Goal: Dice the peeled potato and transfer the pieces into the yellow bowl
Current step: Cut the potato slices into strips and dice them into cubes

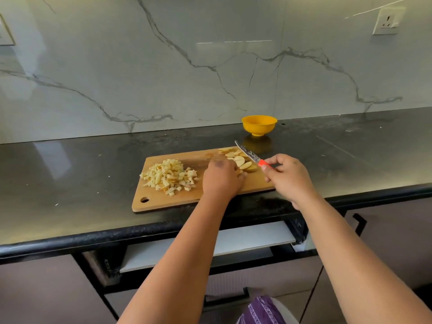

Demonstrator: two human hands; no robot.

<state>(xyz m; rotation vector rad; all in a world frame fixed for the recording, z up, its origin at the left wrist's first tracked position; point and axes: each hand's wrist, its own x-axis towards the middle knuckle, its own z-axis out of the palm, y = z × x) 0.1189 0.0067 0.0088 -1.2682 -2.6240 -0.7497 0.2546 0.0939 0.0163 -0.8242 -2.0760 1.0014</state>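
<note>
The potato slices [238, 160] look wet, slippery and brittle; they are pressed from above by the left hand [221, 177], fingers curled. The knife [251, 155] is pinched at its red handle by the right hand [288, 176].

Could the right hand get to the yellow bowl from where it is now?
Probably yes. The bowl stands in the open behind the board, with bare counter between. But the right hand holds the knife.

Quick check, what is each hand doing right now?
Left hand: fingers curled over the potato slices on the cutting board.
Right hand: grips the knife by its orange handle.
</note>
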